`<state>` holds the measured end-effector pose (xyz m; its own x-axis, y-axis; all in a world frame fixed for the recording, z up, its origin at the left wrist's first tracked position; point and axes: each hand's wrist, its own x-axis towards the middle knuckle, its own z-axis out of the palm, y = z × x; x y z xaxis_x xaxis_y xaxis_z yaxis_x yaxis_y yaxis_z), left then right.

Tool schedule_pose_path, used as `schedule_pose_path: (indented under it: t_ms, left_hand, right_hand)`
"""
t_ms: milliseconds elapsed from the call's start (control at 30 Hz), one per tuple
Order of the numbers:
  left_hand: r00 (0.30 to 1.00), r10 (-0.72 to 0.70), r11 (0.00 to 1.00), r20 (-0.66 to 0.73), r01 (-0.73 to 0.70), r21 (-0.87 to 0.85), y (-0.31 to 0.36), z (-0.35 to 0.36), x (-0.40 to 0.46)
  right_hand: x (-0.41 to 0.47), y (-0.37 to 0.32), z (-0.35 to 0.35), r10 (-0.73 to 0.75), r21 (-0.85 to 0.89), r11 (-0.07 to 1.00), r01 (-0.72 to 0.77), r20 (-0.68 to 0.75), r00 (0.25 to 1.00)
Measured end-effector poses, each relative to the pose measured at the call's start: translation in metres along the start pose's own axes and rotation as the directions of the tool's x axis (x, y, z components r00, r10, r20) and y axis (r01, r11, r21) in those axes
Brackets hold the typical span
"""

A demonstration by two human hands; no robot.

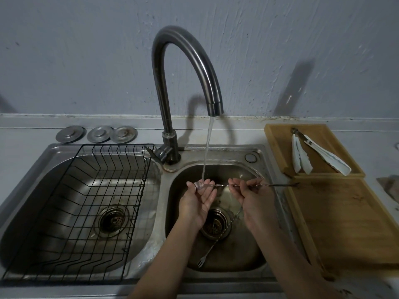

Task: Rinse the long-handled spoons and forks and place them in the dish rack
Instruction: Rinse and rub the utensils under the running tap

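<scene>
Right hand [250, 190] fingers pinch spoon [218, 185] handle; left hand [199, 195] fingers spread, cupping bowl under water.

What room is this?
Probably a kitchen: a double sink with a running tap, a dish rack in one basin, and wooden boards beside it.

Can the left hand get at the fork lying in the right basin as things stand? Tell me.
Probably yes. The left hand only cups the bowl of the spoon that the right hand pinches, and the fork lies uncovered on the basin floor just below, with nothing lying over it.
</scene>
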<state>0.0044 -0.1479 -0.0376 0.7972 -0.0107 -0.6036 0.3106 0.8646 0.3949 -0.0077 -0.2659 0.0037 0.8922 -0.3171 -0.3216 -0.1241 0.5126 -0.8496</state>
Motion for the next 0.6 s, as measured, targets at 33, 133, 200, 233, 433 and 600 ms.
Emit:
schedule_pose_path:
  t_ms: [33, 133, 200, 233, 433, 600]
  left_hand:
    - [1.0, 0.003, 1.0, 0.002, -0.003, 0.015, 0.001, -0.001, 0.001]
    - [0.999, 0.051, 0.998, -0.001, -0.051, 0.022, 0.0, -0.001, 0.002]
    - [0.997, 0.082, 0.997, -0.014, -0.082, 0.003, -0.002, 0.003, 0.003]
    - [0.997, 0.08, 0.997, -0.019, -0.08, -0.017, -0.003, 0.004, 0.005]
    - [0.997, -0.053, 0.99, -0.056, 0.06, 0.13, -0.006, 0.018, 0.003]
    - [0.997, -0.063, 0.97, -0.053, 0.074, 0.232, -0.003, 0.01, 0.007]
  right_hand:
    - [0.0, 0.0, -0.001, -0.004, -0.004, 1.0, 0.004, -0.002, 1.0]
    - [0.0, 0.0, -0.002, -0.008, -0.001, 1.0, 0.008, -0.016, 1.0]
    - [-0.001, 0.001, -0.002, -0.012, 0.005, 1.0, 0.012, -0.028, 1.0]
    - [-0.001, 0.002, -0.002, -0.012, 0.006, 1.0, 0.012, -0.036, 0.999]
    - [-0.005, 0.001, -0.001, -0.056, -0.055, 0.997, 0.056, 0.004, 0.998]
    - [-0.002, -0.001, -0.003, -0.074, -0.082, 0.994, 0.074, 0.001, 0.997]
